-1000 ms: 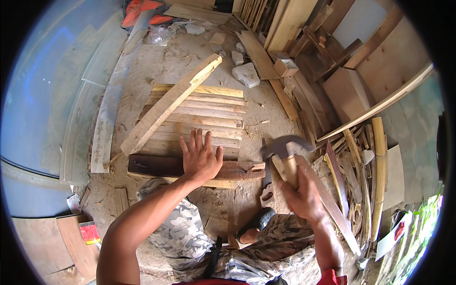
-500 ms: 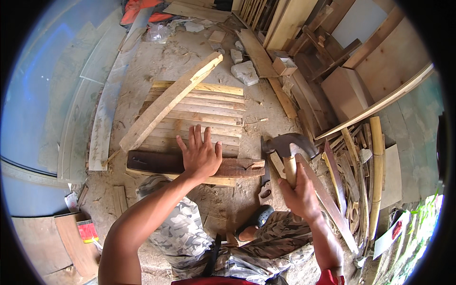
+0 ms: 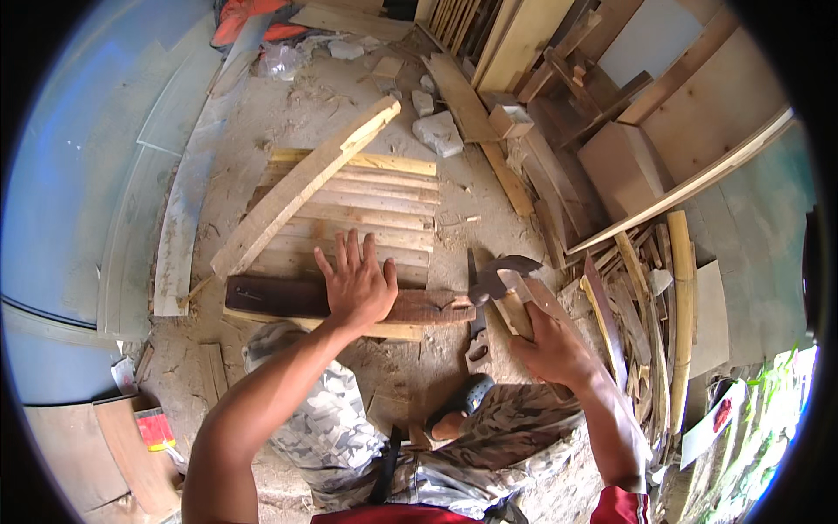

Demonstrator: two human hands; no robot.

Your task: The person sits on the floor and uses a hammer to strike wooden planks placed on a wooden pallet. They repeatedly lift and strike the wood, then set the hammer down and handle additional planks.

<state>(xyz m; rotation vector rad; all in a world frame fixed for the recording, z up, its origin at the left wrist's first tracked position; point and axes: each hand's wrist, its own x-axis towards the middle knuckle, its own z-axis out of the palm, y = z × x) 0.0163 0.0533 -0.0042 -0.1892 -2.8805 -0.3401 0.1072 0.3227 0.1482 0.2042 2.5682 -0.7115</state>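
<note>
Palm down with fingers spread, my left hand [image 3: 358, 284] presses on a dark brown board [image 3: 275, 297] lying across the near side of a slatted wooden panel [image 3: 349, 231]. My right hand [image 3: 552, 345] is closed around the wooden handle of a claw hammer [image 3: 499, 278]. The hammer's head is at the right end of the dark board, its claw pointing right; whether it touches the wood I cannot tell. Below that end shows the handle of a handsaw [image 3: 477, 348]. A pale beam [image 3: 301, 188] rests diagonally over the panel's left part.
Scrap wood and bamboo [image 3: 642, 323] are heaped at the right. A shelf of planks [image 3: 628, 170] stands behind them. Stone blocks [image 3: 438, 134] lie on the dirt floor beyond the panel. Along the left runs a blue surface [image 3: 78, 218] with long boards [image 3: 179, 236] beside it.
The hammer has swung left and slightly down, from right of the dark board to its right end. My left hand keeps its place on the board. The whole view has shifted slightly.
</note>
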